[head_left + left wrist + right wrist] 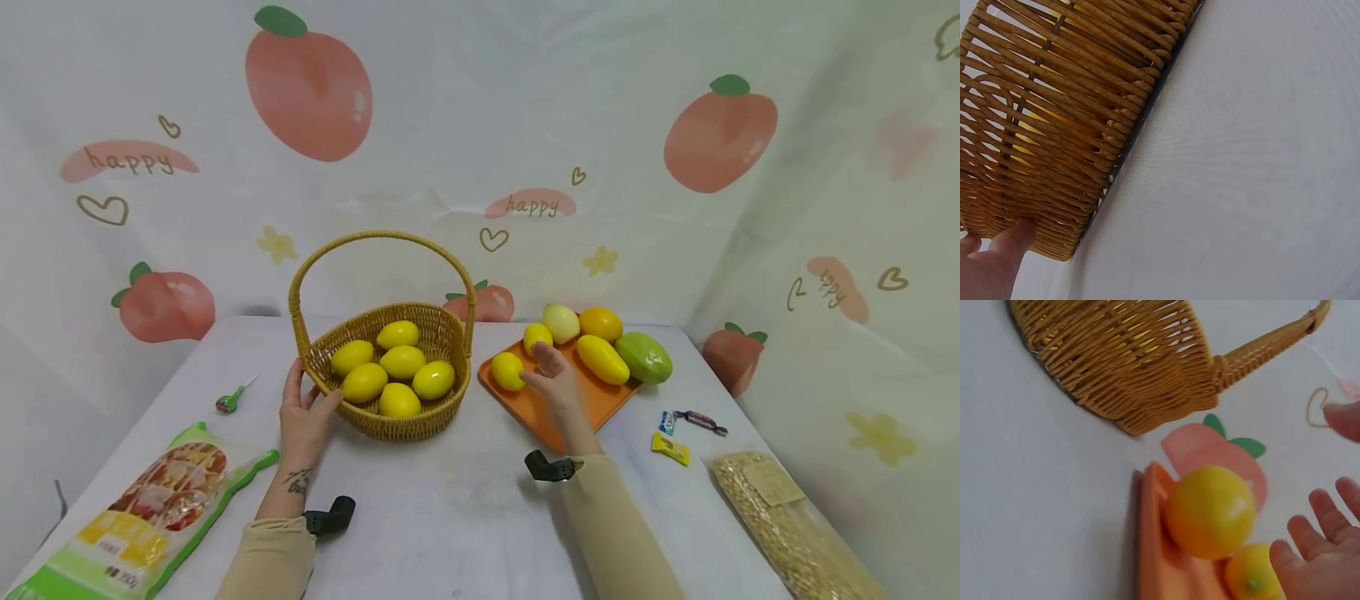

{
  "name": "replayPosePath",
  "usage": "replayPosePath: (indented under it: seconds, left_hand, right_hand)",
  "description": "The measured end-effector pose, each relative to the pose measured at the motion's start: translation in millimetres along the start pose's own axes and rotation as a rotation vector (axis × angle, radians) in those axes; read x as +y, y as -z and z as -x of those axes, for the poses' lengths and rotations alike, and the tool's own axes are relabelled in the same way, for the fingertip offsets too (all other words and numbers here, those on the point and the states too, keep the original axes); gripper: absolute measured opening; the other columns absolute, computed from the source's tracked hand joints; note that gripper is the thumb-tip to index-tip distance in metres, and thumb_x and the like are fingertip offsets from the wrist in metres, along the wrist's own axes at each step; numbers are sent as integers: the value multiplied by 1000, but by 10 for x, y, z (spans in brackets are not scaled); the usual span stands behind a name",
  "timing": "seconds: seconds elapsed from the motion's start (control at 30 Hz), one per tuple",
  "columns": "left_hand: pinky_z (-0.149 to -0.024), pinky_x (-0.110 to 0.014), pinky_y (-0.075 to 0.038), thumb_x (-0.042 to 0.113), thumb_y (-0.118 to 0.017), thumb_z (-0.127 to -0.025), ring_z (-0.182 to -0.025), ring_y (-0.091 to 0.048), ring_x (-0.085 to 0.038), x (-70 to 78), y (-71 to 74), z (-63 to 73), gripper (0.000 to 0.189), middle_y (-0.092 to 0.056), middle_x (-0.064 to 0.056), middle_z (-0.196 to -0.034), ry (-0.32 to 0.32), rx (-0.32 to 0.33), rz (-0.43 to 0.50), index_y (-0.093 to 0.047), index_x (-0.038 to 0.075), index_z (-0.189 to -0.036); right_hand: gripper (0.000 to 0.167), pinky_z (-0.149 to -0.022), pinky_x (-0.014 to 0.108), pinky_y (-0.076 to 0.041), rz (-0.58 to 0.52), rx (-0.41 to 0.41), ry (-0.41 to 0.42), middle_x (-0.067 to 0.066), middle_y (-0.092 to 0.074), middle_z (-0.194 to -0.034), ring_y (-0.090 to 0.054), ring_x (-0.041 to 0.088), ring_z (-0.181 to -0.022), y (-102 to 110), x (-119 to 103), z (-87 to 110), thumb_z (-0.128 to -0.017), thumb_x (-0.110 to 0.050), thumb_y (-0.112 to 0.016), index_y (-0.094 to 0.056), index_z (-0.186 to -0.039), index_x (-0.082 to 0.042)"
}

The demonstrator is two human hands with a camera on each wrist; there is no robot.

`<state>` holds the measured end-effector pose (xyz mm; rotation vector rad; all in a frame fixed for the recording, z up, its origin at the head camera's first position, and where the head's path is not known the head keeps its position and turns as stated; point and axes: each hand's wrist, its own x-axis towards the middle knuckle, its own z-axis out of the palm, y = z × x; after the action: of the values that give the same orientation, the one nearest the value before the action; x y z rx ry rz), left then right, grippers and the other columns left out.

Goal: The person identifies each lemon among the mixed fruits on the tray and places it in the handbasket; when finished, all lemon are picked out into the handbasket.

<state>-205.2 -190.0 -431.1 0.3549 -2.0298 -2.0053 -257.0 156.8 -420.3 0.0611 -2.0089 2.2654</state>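
Note:
Several yellow lemons (402, 362) lie in a woven wicker basket (420, 429) with a tall arched handle. My left hand (306, 421) rests against the basket's left outer side, its thumb (1016, 237) touching the weave in the left wrist view. Over an orange tray (528, 417) hovers my right hand (561, 390), fingers spread and holding nothing. Close to its fingertips are a lemon (507, 372) at the tray's left and another lemon (537, 337) behind it. The right wrist view shows the open palm beside these two lemons.
Further fruit on the tray: a pale round fruit (561, 323), an orange (601, 324), a yellow mango (603, 360) and a green papaya (643, 358). Small wrapped candies (670, 449) and a bag of oats (787, 525) lie right; a lollipop (228, 402) and a green food bag (150, 517) left.

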Motion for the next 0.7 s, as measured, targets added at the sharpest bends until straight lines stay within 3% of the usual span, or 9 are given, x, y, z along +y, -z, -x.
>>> replayPosePath:
  seconds: [0.3,0.57,0.7]
  left_hand:
    - [-91,-14,-44,5,-56,-85,-133,-31,-28,-16,10,-22,81,-6,7,-156,-8,1,0,-13,30,-149]
    - [-97,-22,-43,5,-57,-85,-132,-32,-28,11,-4,-6,81,-8,6,-156,1,3,-13,-14,30,-149]
    - [-87,-10,-44,5,-56,-85,-133,-32,-30,1,-6,-1,80,-8,5,-156,-17,1,-3,-14,27,-149]
  right_hand:
    - [67,-112,42,-27,180,67,-114,14,-40,-143,-34,27,-131,-222,245,-213,-76,-1,-68,-40,-137,-2]
    - [69,-104,46,-33,327,96,-88,16,-43,-137,-40,31,-118,-298,359,-308,-71,1,-71,-45,-134,-2]
    - [66,-105,47,-33,356,96,-94,16,-45,-135,-40,31,-117,-280,360,-308,-71,-1,-71,-47,-132,-3]
